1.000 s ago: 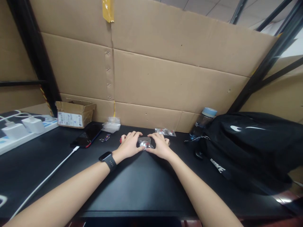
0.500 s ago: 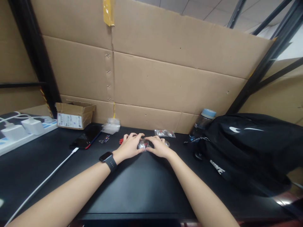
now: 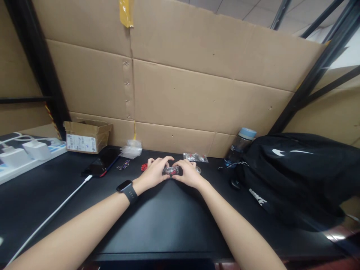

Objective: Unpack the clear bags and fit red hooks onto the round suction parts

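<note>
Between both hands is a small clear plastic packet (image 3: 171, 171) with something red and dark in it; the contents are too small to name. My left hand (image 3: 154, 171), with a dark watch on its wrist, has its fingers curled at the packet's left end. At the right end, my right hand (image 3: 188, 172) grips it with thumb and bent fingers. A red item (image 3: 144, 167) lies just left of my left hand. Partly hidden behind my right hand is a clear round item (image 3: 198, 170), perhaps a tape roll. Another clear packet (image 3: 195, 157) with red bits lies behind it.
To the left are a phone (image 3: 102, 163) on a white cable, a small corded item (image 3: 123, 165), clear bags (image 3: 131, 150), an open cardboard box (image 3: 87, 137) and a power strip (image 3: 17, 165). A bottle (image 3: 239, 146) and a black bag (image 3: 295, 180) stand on the right.
The packet between my hands has been turned or flattened and now looks lower and wider, with more red showing. Both hands stay in nearly the same place; the view shifted slightly.
</note>
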A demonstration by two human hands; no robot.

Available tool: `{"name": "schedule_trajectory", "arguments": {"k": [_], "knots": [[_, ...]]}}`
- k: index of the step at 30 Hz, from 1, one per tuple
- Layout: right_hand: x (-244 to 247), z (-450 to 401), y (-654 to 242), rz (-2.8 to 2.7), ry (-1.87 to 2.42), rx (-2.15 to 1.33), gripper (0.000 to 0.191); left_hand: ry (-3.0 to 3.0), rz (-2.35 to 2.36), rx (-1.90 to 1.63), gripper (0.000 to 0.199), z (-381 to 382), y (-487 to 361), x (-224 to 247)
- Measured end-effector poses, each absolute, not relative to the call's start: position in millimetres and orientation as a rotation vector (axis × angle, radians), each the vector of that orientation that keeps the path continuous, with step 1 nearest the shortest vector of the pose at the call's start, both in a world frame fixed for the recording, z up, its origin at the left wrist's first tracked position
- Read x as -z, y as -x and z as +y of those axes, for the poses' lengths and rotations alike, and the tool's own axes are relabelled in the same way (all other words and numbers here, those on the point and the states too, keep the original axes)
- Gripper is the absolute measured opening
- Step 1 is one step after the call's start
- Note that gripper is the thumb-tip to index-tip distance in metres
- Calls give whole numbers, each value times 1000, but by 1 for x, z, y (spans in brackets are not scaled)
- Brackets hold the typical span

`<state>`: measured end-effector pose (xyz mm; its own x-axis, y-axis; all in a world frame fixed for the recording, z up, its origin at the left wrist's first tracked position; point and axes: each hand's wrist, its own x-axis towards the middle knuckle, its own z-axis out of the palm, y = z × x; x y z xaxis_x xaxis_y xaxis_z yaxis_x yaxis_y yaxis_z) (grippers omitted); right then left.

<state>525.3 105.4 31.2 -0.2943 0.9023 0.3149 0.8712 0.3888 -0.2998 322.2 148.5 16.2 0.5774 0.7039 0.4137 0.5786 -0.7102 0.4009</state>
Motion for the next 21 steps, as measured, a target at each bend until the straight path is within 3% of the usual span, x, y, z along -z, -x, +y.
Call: {"name": "schedule_trajectory", "arguments": {"k": [4, 11, 15, 21], "knots": [[-38, 96, -528, -2165, 1533, -164, 19, -2585, 1018, -838, 59, 144, -319, -17], [-39, 91, -531, -2070, 1622, -260, 43, -2523, 1074, -802, 54, 147, -318, -15], [-34, 92, -530, -2057, 1728, 0, 38, -2603, 1173, -833, 54, 144, -318, -17], [-30, 82, -511, -2391, 1505, 240, 27, -2672, 1303, -929, 43, 141, -316, -25]]}}
